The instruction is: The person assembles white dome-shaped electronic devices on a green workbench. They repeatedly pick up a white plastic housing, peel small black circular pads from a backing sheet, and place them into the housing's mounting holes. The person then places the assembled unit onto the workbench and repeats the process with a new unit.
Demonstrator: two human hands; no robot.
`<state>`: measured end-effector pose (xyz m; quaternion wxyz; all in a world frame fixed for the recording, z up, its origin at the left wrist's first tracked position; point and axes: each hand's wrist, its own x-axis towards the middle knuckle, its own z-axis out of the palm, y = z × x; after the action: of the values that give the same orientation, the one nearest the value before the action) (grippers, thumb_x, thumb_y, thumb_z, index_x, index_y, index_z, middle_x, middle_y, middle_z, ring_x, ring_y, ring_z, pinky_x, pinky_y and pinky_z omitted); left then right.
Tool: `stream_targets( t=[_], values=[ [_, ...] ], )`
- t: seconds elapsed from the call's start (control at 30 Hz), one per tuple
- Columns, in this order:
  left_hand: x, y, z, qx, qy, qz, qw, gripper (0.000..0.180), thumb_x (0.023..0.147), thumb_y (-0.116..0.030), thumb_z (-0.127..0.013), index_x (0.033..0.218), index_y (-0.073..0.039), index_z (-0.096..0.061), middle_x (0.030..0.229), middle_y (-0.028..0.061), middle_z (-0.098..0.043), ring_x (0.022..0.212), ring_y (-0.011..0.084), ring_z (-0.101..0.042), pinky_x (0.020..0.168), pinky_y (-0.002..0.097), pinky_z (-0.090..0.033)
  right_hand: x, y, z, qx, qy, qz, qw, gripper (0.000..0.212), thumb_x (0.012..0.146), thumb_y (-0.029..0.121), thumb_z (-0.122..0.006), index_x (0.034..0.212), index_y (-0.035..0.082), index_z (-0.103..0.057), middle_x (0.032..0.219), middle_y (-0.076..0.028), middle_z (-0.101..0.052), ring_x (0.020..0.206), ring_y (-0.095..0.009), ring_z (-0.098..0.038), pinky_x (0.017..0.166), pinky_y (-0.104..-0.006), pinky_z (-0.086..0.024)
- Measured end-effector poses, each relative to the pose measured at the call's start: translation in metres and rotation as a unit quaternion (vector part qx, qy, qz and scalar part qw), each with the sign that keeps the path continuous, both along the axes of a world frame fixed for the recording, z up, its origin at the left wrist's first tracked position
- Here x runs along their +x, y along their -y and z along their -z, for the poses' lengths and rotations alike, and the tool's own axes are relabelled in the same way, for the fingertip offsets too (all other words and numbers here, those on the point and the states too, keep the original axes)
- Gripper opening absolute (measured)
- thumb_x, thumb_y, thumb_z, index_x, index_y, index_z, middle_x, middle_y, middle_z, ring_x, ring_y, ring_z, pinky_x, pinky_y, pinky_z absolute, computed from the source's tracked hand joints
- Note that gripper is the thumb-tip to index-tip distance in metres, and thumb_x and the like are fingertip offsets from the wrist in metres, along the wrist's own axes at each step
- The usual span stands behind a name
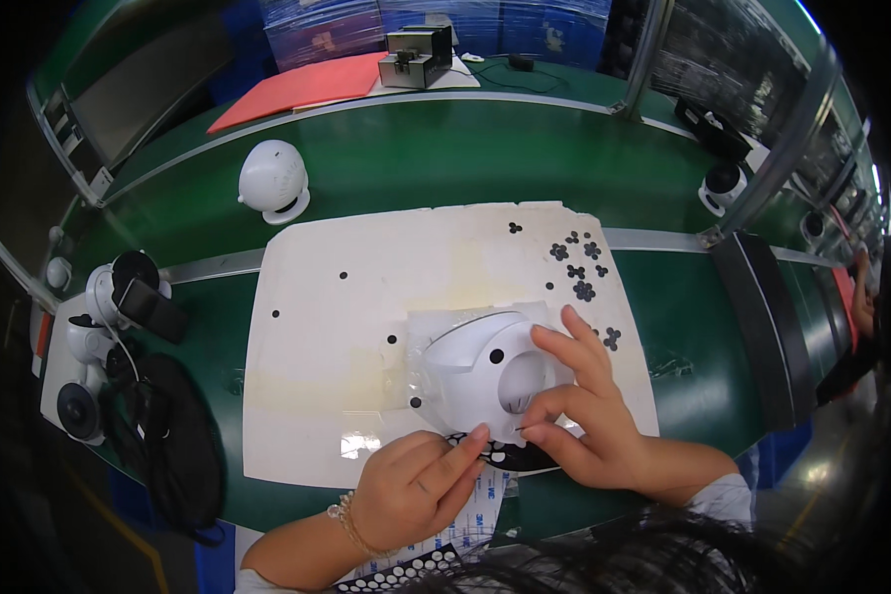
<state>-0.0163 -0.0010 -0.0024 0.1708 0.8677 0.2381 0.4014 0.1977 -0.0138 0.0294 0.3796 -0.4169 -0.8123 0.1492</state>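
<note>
A rounded white camera housing (465,361) with an oval opening lies in front of me on a translucent foam sheet. One black round pad (497,356) sits on its face. My right hand (594,426) pinches a small dark piece between thumb and index finger at the housing's near edge; its other fingers are raised. At the near left edge of the housing, my left hand (411,490) has its fingers curled, one fingertip touching the edge; what they grip is hidden. A black perforated pad sheet (510,455) lies beneath both hands, above a printed backing sheet (480,510).
The cream work board (317,366) carries loose black pads and pad clusters (584,291). White cameras stand on the far ledge (274,178) and at left (99,297), beside a black bag (173,436). A long black box (762,327) stands right. Metal posts (797,134) rise behind.
</note>
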Motion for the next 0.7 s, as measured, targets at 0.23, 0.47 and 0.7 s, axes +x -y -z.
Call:
stream_targets(
  t=[0.23, 0.47, 0.7],
  values=[
    [0.000, 0.001, 0.000, -0.003, 0.008, -0.002, 1.000, 0.048, 0.069, -0.001, -0.065, 0.115, 0.000, -0.051, 0.063, 0.0054, -0.050, 0.054, 0.0189, -0.048, 0.047, 0.0284, -0.041, -0.007, 0.001, 0.001, -0.053, -0.002, -0.005, 0.999, 0.004, 0.078, 0.014, -0.060, 0.081, 0.010, -0.059, 0.136, -0.015, -0.029, 0.128, -0.040, -0.015, 0.099, -0.0473, -0.015],
    [0.000, 0.001, 0.000, -0.005, 0.013, -0.002, 1.000, 0.045, 0.069, -0.001, -0.065, 0.112, 0.000, -0.053, 0.065, 0.0057, -0.051, 0.055, 0.0191, -0.049, 0.048, 0.0278, -0.042, -0.011, 0.005, 0.008, 0.068, 0.047, 0.043, 0.996, 0.006, 0.075, 0.016, -0.062, 0.081, 0.014, -0.061, 0.128, -0.011, -0.042, 0.125, -0.033, -0.028, 0.097, -0.0458, -0.016],
    [-0.001, 0.001, 0.001, -0.002, 0.015, -0.002, 1.000, 0.047, 0.068, -0.001, -0.065, 0.114, 0.000, -0.052, 0.065, 0.0055, -0.051, 0.055, 0.0192, -0.049, 0.048, 0.0281, -0.042, -0.005, 0.019, 0.010, 0.221, 0.198, 0.105, 0.949, 0.025, 0.068, 0.031, -0.068, 0.089, 0.019, -0.063, 0.121, -0.004, -0.050, 0.117, -0.023, -0.038, 0.096, -0.0426, -0.016]
  ],
)
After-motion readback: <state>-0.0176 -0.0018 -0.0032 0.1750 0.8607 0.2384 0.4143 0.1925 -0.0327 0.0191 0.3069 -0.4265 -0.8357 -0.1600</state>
